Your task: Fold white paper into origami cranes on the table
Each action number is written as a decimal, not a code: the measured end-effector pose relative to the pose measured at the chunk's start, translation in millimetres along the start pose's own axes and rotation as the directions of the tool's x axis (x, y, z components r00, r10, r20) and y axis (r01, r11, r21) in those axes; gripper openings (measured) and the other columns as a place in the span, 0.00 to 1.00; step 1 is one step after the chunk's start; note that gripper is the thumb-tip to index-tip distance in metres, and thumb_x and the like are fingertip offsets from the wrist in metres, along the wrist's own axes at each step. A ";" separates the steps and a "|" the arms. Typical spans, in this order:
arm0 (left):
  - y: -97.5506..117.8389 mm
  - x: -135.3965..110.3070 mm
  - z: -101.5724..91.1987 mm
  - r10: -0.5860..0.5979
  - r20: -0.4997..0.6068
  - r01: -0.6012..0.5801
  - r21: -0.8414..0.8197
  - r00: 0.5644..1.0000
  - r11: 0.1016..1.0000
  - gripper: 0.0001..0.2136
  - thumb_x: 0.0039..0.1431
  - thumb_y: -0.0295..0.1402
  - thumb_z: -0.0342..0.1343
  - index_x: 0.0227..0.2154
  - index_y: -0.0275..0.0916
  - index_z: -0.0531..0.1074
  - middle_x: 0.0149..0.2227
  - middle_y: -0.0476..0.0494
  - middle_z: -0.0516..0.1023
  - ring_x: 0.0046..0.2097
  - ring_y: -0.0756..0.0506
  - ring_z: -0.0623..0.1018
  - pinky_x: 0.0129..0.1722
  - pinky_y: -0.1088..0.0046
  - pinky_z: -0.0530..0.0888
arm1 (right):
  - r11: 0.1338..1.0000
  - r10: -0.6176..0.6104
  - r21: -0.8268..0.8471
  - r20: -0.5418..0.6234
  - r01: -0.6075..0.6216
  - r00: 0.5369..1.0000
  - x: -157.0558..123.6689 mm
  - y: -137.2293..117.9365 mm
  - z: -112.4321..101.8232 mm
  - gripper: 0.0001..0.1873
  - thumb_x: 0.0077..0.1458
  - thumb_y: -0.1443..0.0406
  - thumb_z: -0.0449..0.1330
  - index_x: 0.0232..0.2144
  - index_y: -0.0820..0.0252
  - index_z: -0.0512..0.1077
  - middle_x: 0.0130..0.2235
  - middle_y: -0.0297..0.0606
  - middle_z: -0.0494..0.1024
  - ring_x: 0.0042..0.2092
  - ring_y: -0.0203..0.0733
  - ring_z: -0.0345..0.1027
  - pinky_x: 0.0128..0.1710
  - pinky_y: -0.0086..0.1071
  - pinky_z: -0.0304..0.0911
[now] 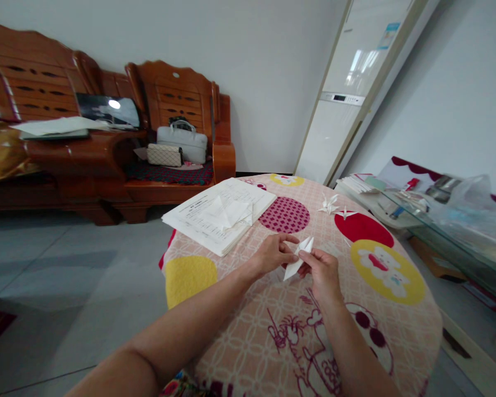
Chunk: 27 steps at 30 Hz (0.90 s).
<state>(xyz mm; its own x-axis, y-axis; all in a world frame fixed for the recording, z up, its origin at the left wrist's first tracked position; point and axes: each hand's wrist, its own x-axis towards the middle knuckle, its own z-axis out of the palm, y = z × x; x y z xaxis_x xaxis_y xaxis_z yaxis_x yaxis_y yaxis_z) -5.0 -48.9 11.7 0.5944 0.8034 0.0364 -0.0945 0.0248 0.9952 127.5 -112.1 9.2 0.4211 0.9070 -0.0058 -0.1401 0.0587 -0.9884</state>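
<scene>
A small folded white paper piece (298, 257) is held above the round table (248, 342), which has a pink patterned cloth. My left hand (273, 253) pinches its upper left side with closed fingers. My right hand (323, 270) grips it from the right, fingers closed too. Both forearms reach in from the bottom of the view. Two finished white paper cranes (333, 205) lie farther back on the cloth.
A stack of printed paper sheets (219, 215) lies at the table's far left edge. Wooden chairs with bags (177, 144) stand behind. A tall white air conditioner (347, 99) is at the back right. A glass table (438, 215) with clutter is on the right.
</scene>
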 end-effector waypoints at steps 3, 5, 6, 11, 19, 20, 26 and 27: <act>2.1 -2.3 1.5 -0.057 0.042 0.059 -0.051 0.997 0.997 0.22 0.43 0.30 0.63 0.44 0.31 0.69 0.19 0.54 0.71 0.20 0.53 0.70 0.21 0.80 0.67 | 0.995 0.088 0.038 -0.010 -0.088 0.996 -0.5 -1.2 1.4 0.10 0.38 0.62 0.67 0.17 0.62 0.73 0.13 0.33 0.71 0.14 0.34 0.60 0.11 0.25 0.52; 3.4 -3.9 2.8 -0.094 0.054 0.099 -0.088 0.994 0.991 0.24 0.44 0.31 0.64 0.46 0.31 0.68 0.18 0.55 0.71 0.19 0.53 0.70 0.21 0.79 0.67 | 0.990 0.129 0.060 -0.007 -0.129 0.992 -0.5 -2.0 1.5 0.10 0.37 0.62 0.67 0.16 0.62 0.72 0.13 0.33 0.70 0.14 0.34 0.60 0.11 0.26 0.51; 3.5 -4.4 3.5 -0.109 0.046 0.113 -0.102 0.993 0.988 0.27 0.43 0.31 0.64 0.48 0.31 0.67 0.18 0.55 0.71 0.19 0.53 0.70 0.21 0.79 0.67 | 0.988 0.140 0.065 -0.010 -0.139 0.990 -0.3 -2.2 1.2 0.10 0.36 0.63 0.67 0.16 0.62 0.72 0.12 0.33 0.70 0.13 0.34 0.59 0.10 0.26 0.51; 1.1 -3.8 5.0 -0.166 0.035 0.169 -0.121 0.985 0.978 0.38 0.38 0.28 0.67 0.56 0.31 0.62 0.19 0.54 0.73 0.20 0.52 0.71 0.22 0.79 0.68 | 0.991 0.129 0.045 -0.080 -0.126 0.988 1.9 -1.8 -2.6 0.10 0.36 0.63 0.67 0.15 0.62 0.71 0.12 0.33 0.70 0.13 0.34 0.59 0.10 0.25 0.51; -2.0 -2.6 2.6 -0.205 0.104 0.219 -0.141 0.973 0.965 0.40 0.36 0.30 0.70 0.56 0.31 0.64 0.21 0.53 0.74 0.21 0.52 0.72 0.23 0.78 0.68 | 0.998 0.065 0.032 -0.079 -0.062 0.995 4.3 0.3 -5.5 0.11 0.38 0.62 0.67 0.15 0.61 0.71 0.13 0.33 0.70 0.13 0.34 0.59 0.11 0.26 0.51; -2.0 -2.7 2.7 -0.208 0.111 0.223 -0.144 0.972 0.964 0.40 0.36 0.30 0.70 0.56 0.32 0.63 0.21 0.53 0.74 0.21 0.52 0.73 0.24 0.78 0.68 | 0.998 0.051 0.028 -0.082 -0.049 0.995 4.1 0.3 -5.5 0.11 0.38 0.62 0.67 0.14 0.61 0.71 0.12 0.32 0.70 0.13 0.34 0.59 0.11 0.26 0.51; 0.2 -2.1 2.0 -0.169 0.184 0.192 -0.116 0.968 0.974 0.35 0.34 0.31 0.71 0.51 0.31 0.70 0.19 0.53 0.73 0.21 0.51 0.73 0.23 0.78 0.68 | 1.000 -0.025 0.015 -0.041 0.025 0.999 3.4 0.7 -4.9 0.12 0.40 0.60 0.67 0.16 0.62 0.72 0.14 0.33 0.71 0.15 0.34 0.61 0.14 0.27 0.54; 0.5 -1.8 2.1 -0.159 0.193 0.184 -0.117 0.968 0.976 0.32 0.35 0.32 0.71 0.48 0.31 0.72 0.20 0.52 0.74 0.21 0.52 0.72 0.23 0.79 0.67 | 0.999 -0.038 0.016 -0.031 0.039 0.999 3.5 1.1 -4.9 0.12 0.41 0.60 0.67 0.17 0.62 0.72 0.14 0.32 0.71 0.15 0.33 0.60 0.14 0.27 0.54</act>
<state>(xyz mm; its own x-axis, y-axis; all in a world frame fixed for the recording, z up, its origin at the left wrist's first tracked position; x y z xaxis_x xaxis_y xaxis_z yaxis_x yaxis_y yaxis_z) -4.4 -51.6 12.3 0.7448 0.6588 -0.1057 -0.0767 0.2418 0.9673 133.2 -110.9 7.4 0.4540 0.8906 0.0275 -0.1381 0.1008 -0.9853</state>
